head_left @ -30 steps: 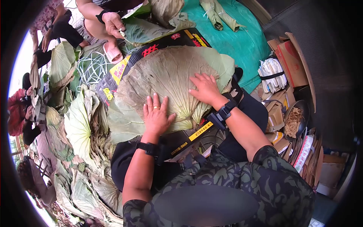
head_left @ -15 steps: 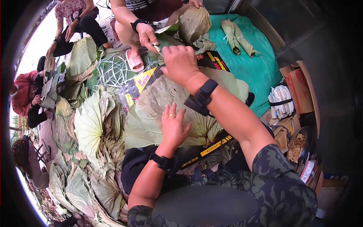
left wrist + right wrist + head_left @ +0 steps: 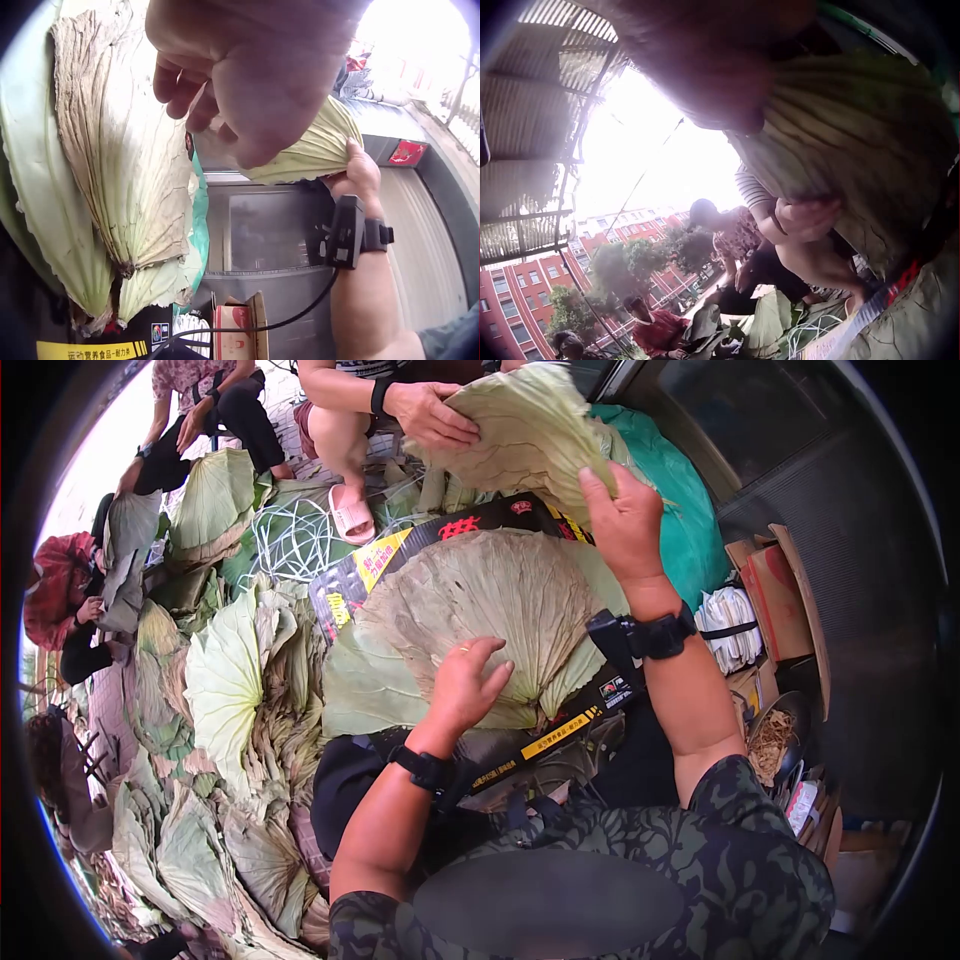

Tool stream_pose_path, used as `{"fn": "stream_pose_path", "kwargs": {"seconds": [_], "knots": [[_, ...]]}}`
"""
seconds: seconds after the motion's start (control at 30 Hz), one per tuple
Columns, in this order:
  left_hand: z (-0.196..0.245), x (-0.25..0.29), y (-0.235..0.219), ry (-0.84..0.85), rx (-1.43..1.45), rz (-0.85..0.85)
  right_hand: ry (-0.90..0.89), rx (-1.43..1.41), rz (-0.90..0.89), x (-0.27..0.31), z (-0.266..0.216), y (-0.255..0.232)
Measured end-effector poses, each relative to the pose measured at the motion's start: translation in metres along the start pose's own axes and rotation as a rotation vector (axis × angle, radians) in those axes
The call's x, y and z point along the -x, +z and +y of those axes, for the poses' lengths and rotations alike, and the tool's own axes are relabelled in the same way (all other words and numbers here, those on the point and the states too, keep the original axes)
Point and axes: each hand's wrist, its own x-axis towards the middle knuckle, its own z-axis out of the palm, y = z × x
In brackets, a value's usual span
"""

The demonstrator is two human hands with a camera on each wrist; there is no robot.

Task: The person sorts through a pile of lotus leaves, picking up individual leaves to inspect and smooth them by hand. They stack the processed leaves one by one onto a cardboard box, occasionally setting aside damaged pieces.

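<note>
A folded dried lotus leaf (image 3: 525, 430) is pinched near its stem end by my right hand (image 3: 628, 530), at the far side of the box. Another person's hand (image 3: 432, 415) touches that leaf's left part. In the left wrist view, my right thumb lies on the leaf (image 3: 326, 146). My left hand (image 3: 463, 685), holding nothing and with fingers loosely bent, is over the brownish lotus leaf (image 3: 500, 600). This one lies fanned out over paler green leaves (image 3: 370, 695) on a black printed cardboard box (image 3: 560, 738) across my lap.
Heaps of dried leaves (image 3: 225, 690) cover the ground at left. White plastic strapping (image 3: 292, 545) lies beyond them, beside a person's pink slipper (image 3: 350, 513). A green tarp (image 3: 690, 510) spreads at far right, with cartons (image 3: 785, 605) nearer. Other people sit at far left.
My right hand lifted off the leaf on the box, reached forward, and now holds another leaf at the far right. My left hand rose slightly from the leaf, and its fingers bent.
</note>
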Motion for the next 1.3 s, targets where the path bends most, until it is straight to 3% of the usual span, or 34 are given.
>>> {"fn": "stream_pose_path", "kwargs": {"seconds": [0.03, 0.07, 0.13, 0.17, 0.23, 0.27, 0.33, 0.37, 0.4, 0.47, 0.57, 0.67, 0.77, 0.83, 0.9, 1.0, 1.03, 1.1, 1.13, 1.17, 1.23, 1.3], "knots": [[0.0, 0.0, 0.001, 0.003, 0.001, -0.004, 0.133, -0.243, 0.082, 0.008, 0.001, -0.011], [-0.001, 0.001, 0.003, -0.065, 0.152, -0.056, 0.137, -0.239, 0.085, 0.017, 0.003, -0.02], [-0.004, 0.002, 0.008, -0.132, 0.301, -0.114, 0.43, -0.872, 0.326, 0.037, 0.006, -0.032], [-0.007, 0.002, 0.01, -0.195, 0.532, -0.157, 0.433, -0.87, 0.332, 0.049, 0.002, -0.035], [-0.006, 0.003, 0.007, -0.382, 0.971, -0.282, 0.708, -1.29, 0.371, 0.08, -0.007, -0.04], [-0.008, 0.004, 0.008, -0.386, 0.97, -0.289, 0.804, -1.361, 0.362, 0.1, -0.004, -0.033], [-0.014, 0.006, 0.015, -0.536, 1.563, -0.257, 1.056, -1.515, 0.314, 0.141, -0.01, -0.017], [-0.014, 0.004, 0.015, -0.585, 1.661, -0.191, 1.215, -1.535, 0.315, 0.161, -0.013, -0.007], [-0.013, 0.002, 0.014, -0.592, 1.66, -0.194, 1.348, -1.564, 0.278, 0.179, -0.017, 0.001], [-0.016, -0.003, 0.008, -0.591, 1.625, 0.041, 1.501, -1.528, 0.059, 0.203, -0.022, 0.004], [-0.036, -0.005, 0.003, -0.59, 1.52, 0.15, 1.486, -1.735, -0.082, 0.206, -0.016, 0.009], [-0.03, -0.004, -0.005, -0.623, 1.411, 0.209, 1.407, -1.885, 0.012, 0.191, 0.007, 0.022], [-0.027, -0.003, -0.011, -0.545, 1.309, 0.2, 1.343, -1.75, 0.066, 0.167, 0.033, 0.024], [-0.023, -0.004, -0.017, -0.471, 1.287, 0.284, 1.324, -1.645, 0.072, 0.16, 0.033, 0.021], [-0.035, -0.004, -0.029, -0.451, 1.366, 0.305, 0.698, -0.931, 0.267, 0.157, 0.031, 0.013], [-0.036, -0.009, -0.034, -0.441, 1.447, 0.4, 0.654, -0.701, 0.29, 0.18, 0.04, 0.006], [-0.039, -0.009, -0.033, -0.51, 1.354, 0.407, 0.775, -0.752, 0.338, 0.191, 0.04, 0.012], [-0.05, -0.007, -0.023, -0.689, 1.076, 0.453, 1.189, -0.666, 0.242, 0.215, 0.045, 0.012], [-0.056, -0.002, -0.018, -0.69, 1.073, 0.449, 1.369, -0.605, 0.207, 0.222, 0.044, 0.012], [-0.053, 0.002, -0.014, -0.74, 0.93, 0.516, 1.376, -0.607, 0.211, 0.233, 0.048, 0.015], [-0.056, 0.007, -0.01, -0.75, 0.735, 0.646, 1.046, -0.714, 0.197, 0.25, 0.056, 0.02], [-0.047, 0.01, -0.014, -0.736, 0.718, 0.682, 0.994, -0.66, 0.189, 0.246, 0.054, 0.017]]}}
